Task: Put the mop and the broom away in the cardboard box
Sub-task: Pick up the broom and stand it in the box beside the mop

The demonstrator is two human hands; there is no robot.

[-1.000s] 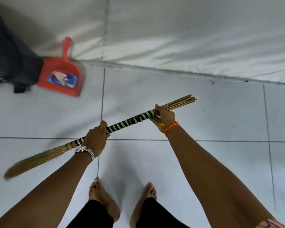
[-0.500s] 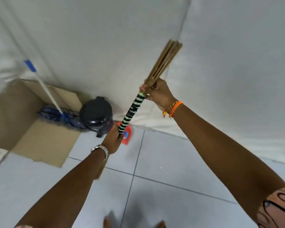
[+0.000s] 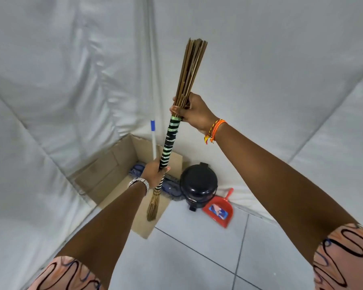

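I hold a stick broom (image 3: 169, 141) nearly upright over the open cardboard box (image 3: 111, 174), its black-and-green banded handle between my hands. My right hand (image 3: 192, 111) grips the top where the bare sticks begin. My left hand (image 3: 155, 174) grips lower down, and the brush end hangs over the box's front flap. The mop (image 3: 153, 141) stands in the box, its white pole with a blue tip leaning on the wall and its blue head partly hidden behind my left hand.
A black lidded bin (image 3: 198, 186) stands right of the box, and a red dustpan (image 3: 219, 211) leans on the wall beside it. White sheeting (image 3: 71, 80) covers the walls, meeting in a corner behind the box. Grey tiled floor (image 3: 197, 258) lies in front.
The broom has swung from nearly level across the floor to nearly upright, and my view has turned left to the corner with the box. Both hands keep their grip.
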